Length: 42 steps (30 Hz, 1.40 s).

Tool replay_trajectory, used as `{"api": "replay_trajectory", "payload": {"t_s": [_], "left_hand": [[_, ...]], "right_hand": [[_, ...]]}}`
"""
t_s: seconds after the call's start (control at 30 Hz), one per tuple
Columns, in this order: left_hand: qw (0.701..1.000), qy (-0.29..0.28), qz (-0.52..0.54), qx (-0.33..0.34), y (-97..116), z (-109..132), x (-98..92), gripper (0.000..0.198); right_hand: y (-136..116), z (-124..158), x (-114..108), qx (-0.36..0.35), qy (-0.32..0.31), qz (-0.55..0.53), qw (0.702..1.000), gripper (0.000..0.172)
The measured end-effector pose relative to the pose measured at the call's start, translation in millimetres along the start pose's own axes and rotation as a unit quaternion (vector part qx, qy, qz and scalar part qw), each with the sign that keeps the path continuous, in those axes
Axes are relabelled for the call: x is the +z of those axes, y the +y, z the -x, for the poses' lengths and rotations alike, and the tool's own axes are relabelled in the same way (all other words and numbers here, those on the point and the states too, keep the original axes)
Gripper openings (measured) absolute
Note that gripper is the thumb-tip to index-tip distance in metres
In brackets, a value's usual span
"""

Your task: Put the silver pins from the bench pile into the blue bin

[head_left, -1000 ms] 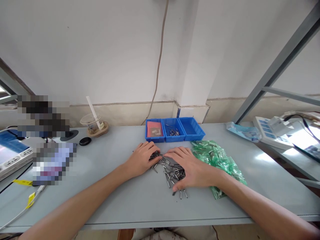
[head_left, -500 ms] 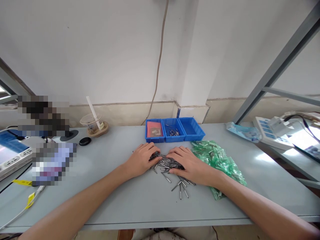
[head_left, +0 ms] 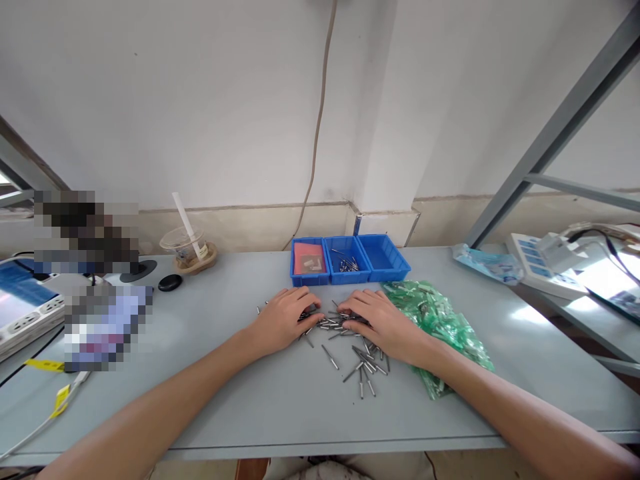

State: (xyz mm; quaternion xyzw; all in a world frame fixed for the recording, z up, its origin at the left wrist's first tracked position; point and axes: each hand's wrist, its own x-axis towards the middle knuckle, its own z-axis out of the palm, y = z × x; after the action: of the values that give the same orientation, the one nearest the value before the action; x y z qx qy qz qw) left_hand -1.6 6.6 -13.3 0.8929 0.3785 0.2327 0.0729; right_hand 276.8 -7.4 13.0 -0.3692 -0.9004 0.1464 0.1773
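Note:
A loose pile of thin metal rods (head_left: 330,324), each part dark and part shiny, lies on the grey table between my hands. My left hand (head_left: 284,321) curves over the pile's left side, thumb apart from the fingers, with some rods under it. From the right, my right hand (head_left: 383,325) rests cupped over more rods, thumb and fingers spread. What lies beneath both palms is hidden. Several rods (head_left: 367,363) are scattered nearer the front edge, and one single rod (head_left: 330,357) lies apart from them.
Behind the pile stand three joined blue bins: the left bin (head_left: 293,263) with a red sheet, the middle bin (head_left: 345,277) with rods, the right bin (head_left: 385,260). Green plastic bags (head_left: 435,320) lie at right. A lidded cup (head_left: 187,248) and black disc (head_left: 170,283) are at left.
My right hand has shifted slightly right and back, and rods around it have spread out. The single rod in front moved slightly left. My left hand has barely moved.

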Motion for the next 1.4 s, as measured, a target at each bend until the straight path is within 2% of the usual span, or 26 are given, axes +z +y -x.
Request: {"api": "replay_trajectory", "payload": {"t_s": [0.27,0.5,0.73,1.07,1.4], "left_hand": [[1.000,-0.006,0.000,-0.002,0.9,-1.0,-0.9,0.020],[1.000,-0.003,0.001,0.002,-0.2,0.1,0.5,0.020],[1.000,-0.006,0.005,0.004,1.1,-0.6,-1.9,0.019],[1.000,-0.007,0.012,-0.001,1.6,-1.4,-2.3,0.018],[0.998,0.012,0.054,-0.005,0.0,-0.5,-1.0,0.016]], "right_hand": [[3.4,-0.1,2.3,0.025,0.025,0.005,0.999,0.021],[2.3,-0.2,1.2,0.035,0.043,-0.001,0.998,0.023],[-0.6,0.0,-0.3,0.048,0.080,-0.009,0.996,0.033],[-4.5,-0.2,-4.5,0.093,0.110,-0.040,0.989,0.006],[-8.0,-0.8,-7.1,0.108,0.104,-0.057,0.987,0.007]]}}
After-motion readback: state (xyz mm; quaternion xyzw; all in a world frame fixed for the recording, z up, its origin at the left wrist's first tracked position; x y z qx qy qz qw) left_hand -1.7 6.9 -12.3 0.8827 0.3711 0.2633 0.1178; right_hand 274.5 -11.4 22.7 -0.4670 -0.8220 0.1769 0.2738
